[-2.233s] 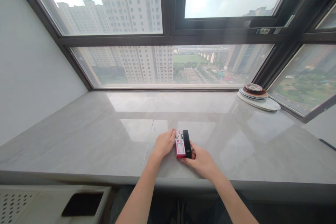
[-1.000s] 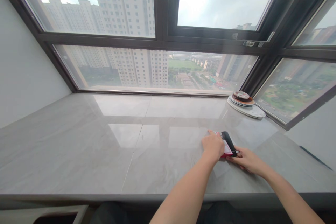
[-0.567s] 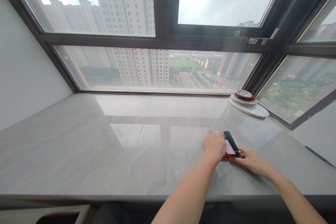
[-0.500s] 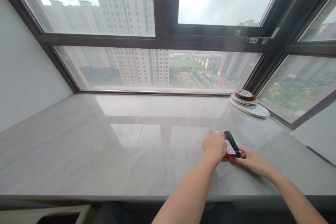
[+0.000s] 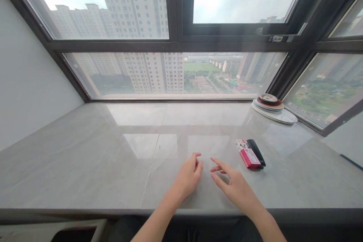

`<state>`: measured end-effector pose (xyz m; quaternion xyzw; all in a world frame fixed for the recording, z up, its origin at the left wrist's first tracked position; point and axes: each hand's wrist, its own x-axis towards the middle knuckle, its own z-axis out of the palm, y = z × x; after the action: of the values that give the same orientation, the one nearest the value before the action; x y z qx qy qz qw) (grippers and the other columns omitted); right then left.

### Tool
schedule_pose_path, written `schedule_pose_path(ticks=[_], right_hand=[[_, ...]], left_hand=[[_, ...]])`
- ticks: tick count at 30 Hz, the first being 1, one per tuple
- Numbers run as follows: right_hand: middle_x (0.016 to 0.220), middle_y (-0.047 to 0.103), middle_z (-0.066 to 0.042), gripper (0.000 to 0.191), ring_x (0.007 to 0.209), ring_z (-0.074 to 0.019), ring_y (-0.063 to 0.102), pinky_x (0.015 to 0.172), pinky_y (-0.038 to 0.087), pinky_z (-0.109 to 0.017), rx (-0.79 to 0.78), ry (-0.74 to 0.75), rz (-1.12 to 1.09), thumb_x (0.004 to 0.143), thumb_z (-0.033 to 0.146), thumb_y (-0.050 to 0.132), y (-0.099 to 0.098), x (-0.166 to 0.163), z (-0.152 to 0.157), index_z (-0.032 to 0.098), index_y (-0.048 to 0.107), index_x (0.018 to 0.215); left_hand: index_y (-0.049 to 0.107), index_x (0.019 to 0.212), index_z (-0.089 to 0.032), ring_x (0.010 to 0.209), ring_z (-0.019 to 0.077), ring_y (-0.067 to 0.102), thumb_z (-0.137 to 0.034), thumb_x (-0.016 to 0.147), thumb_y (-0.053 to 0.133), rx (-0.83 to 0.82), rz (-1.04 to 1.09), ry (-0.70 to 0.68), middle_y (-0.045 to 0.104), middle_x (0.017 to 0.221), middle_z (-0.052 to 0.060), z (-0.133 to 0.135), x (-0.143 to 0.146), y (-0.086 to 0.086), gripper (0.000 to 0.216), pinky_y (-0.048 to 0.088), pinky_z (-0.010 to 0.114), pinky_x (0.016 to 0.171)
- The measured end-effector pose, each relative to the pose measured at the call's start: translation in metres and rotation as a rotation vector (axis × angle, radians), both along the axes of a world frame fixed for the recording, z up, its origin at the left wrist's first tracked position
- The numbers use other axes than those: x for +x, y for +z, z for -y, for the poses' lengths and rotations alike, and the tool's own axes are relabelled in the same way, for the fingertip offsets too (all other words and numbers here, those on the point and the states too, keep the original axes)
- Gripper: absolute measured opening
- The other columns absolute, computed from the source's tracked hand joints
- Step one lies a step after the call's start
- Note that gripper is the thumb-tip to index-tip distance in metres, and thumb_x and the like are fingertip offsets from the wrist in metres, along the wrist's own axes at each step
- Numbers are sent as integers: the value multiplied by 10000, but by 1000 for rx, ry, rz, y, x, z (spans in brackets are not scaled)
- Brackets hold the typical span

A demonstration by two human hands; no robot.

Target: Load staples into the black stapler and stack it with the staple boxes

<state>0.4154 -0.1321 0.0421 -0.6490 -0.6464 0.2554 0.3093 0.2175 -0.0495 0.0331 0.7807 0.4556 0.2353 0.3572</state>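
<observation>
A red and white box (image 5: 247, 154) lies on the grey stone sill (image 5: 113, 159), with a black oblong object (image 5: 256, 151) lying against its right side. Neither hand touches them. My left hand (image 5: 187, 177) hovers low over the sill, left of the box, with loosely curled fingers and nothing in it. Close beside it, my right hand (image 5: 233, 183) is open, its fingers stretched forward and apart, a short way in front and to the left of the box.
A stack of round plates (image 5: 272, 107) sits at the sill's far right corner by the window frame. Large windows run along the back. A white wall closes the left side. A pale perforated panel shows at the bottom left below the sill edge.
Both hands let go of the box and the black object and drew back towards me and to the left. The two things stayed on the right part of the sill.
</observation>
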Motion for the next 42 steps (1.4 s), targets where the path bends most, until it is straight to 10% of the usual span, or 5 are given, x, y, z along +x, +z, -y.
schedule_pose_path(ticks=[3,8,15,42], right_hand=[[1653,385,-32,672,1551,-330,258,1250,216,-550,33,117,325,998,592,423,-18,-44,-25,330,364,1614],[1726,150,49,670,1591,-369,-72,1243,-6,-642,7,0,584,1031,590,321,-34,-62,-35,355,228,1651],[1729,126,53,667,1581,-413,-58,1201,-34,-712,2,-49,625,1029,588,311,-35,-69,-32,369,210,1651],[1729,132,36,649,1576,-436,-31,1176,-47,-749,1,-161,651,1042,580,281,-43,-87,-33,364,219,1651]], left_hand=[[561,1380,-293,1111,213,638,-331,1042,358,165,-189,121,683,1186,53,7,-54,-1,396,485,344,1011],[522,1463,-334,1368,293,480,-397,1035,415,424,-475,210,521,1498,69,15,-91,-11,446,366,479,1155],[262,1630,-387,1595,276,141,-559,1037,371,425,-541,118,226,1712,-22,10,-86,-20,627,111,540,1282],[272,1628,-398,1596,272,152,-583,1032,376,385,-530,117,219,1707,-43,7,-91,-17,633,146,548,1285]])
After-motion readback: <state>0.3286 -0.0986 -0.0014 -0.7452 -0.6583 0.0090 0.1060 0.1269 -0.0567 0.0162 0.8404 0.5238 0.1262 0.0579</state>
